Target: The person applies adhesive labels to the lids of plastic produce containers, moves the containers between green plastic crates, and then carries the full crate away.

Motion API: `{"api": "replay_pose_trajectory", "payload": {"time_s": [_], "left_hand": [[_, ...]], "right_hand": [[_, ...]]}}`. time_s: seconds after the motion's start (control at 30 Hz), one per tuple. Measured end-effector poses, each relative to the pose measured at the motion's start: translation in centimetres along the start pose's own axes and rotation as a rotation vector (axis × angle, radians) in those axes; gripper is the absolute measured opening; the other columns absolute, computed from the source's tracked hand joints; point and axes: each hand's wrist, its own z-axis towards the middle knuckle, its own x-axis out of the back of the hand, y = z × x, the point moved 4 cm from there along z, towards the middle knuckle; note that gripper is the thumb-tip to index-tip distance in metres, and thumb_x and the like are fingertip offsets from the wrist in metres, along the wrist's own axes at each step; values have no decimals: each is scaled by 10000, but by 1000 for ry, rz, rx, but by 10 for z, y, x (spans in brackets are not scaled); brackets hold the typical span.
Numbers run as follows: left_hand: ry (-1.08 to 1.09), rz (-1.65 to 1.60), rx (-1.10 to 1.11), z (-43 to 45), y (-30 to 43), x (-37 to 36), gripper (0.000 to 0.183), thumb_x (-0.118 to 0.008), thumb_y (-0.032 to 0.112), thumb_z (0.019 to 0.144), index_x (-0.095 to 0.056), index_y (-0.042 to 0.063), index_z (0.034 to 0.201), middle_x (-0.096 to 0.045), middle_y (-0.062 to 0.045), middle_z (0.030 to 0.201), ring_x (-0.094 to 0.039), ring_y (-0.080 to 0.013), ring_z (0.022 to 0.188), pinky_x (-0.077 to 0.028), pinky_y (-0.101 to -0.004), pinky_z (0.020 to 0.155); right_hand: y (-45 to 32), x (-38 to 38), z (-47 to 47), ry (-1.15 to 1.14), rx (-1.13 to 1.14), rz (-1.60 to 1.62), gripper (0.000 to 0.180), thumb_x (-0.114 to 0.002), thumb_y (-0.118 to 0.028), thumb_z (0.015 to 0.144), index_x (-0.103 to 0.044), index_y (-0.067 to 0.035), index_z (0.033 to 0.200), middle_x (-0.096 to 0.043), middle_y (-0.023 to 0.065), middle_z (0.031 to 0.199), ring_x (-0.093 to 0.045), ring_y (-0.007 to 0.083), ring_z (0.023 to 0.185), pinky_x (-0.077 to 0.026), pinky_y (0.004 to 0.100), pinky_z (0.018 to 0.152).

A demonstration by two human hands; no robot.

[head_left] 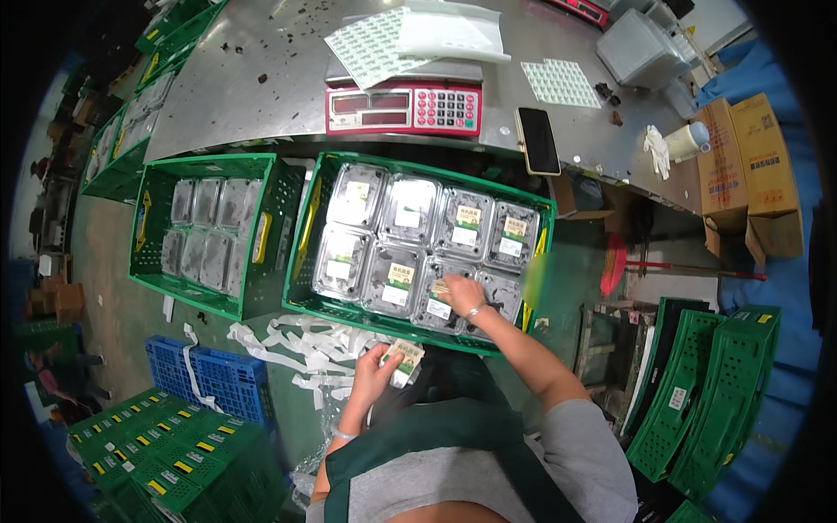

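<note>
Before me is a green plastic crate [386, 323] holding two rows of clear plastic clamshell boxes with dark contents. My right hand [465, 297] touches the lid of a box in the near row, its fingers at the top of a printed label [439, 302] there. Whether the fingers grip that label cannot be made out. Just outside the crate's near wall, my left hand [373, 374] holds a stack of labels [407, 361] between thumb and fingers. Labels lie on most of the other boxes, such as the near-row box [392, 278]; the rightmost near box [500, 294] is partly behind my right forearm.
A second green crate [248, 287] of boxes stands at left. Beyond, a steel table [274, 98] bears a red scale [404, 108], sticker sheets [561, 82] and a phone [538, 140]. Backing strips [320, 340] litter the floor. Stacked crates [176, 451] stand lower left, more crates [713, 392] right.
</note>
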Motion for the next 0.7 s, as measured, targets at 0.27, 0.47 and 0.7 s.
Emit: {"api": "replay_pose_trajectory", "payload": {"time_s": [0.27, 0.47, 0.7], "left_hand": [[-93, -80, -32, 17, 17, -19, 137, -614, 140, 852, -600, 4, 836, -592, 23, 742, -469, -19, 668, -394, -195, 592], [-388, 177, -168, 16, 29, -31, 294, -556, 206, 876, -529, 43, 1119, -613, -108, 843, -568, -157, 778, -453, -305, 734], [-450, 346, -620, -3, 12, 8, 236, -557, 147, 864, -562, 11, 1057, -567, -108, 1079, -505, -285, 1014, -409, -352, 872]], "right_hand": [[-54, 65, -61, 16, 105, 679, 257, -662, -244, 788, -583, -47, 933, -596, 75, 829, -609, 190, 736, -467, 351, 651], [-22, 94, -81, 107, -283, 883, 192, -589, -215, 832, -556, -26, 849, -556, 112, 639, -568, 239, 587, -427, 359, 530], [120, 5, -68, -96, -280, -209, 415, -683, -418, 685, -538, -100, 910, -618, 131, 810, -610, 333, 714, -484, 436, 609]]}}
